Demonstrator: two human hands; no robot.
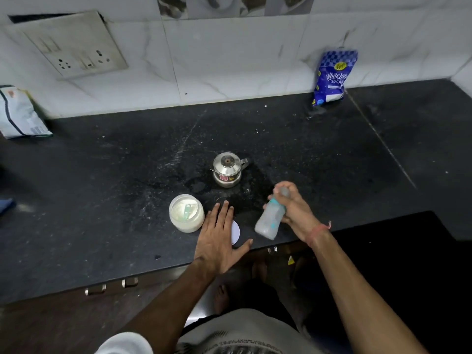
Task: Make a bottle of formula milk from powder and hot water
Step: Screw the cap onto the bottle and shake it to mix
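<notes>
- Your right hand (296, 213) grips the blurred, tilted clear feeding bottle with teal collar (271, 218) near the black stone counter's (102, 200) front edge.
- Your left hand (219, 236) lies flat, fingers straight, over the white round lid (235, 232).
- Beside it stands the open clear plastic jar of white powder (186, 213).

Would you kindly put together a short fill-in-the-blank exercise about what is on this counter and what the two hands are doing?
1. The right hand grips the baby bottle, which is blurred and tilted, with its nipple end pointing ____ from the person.
2. The left hand lies flat, fingers straight, partly over a white round ____.
3. Inside the open powder jar lies a pale green ____.
4. The steel kettle stands ____ the jar, nearer the wall.

Missing words: away; lid; scoop; behind
</notes>
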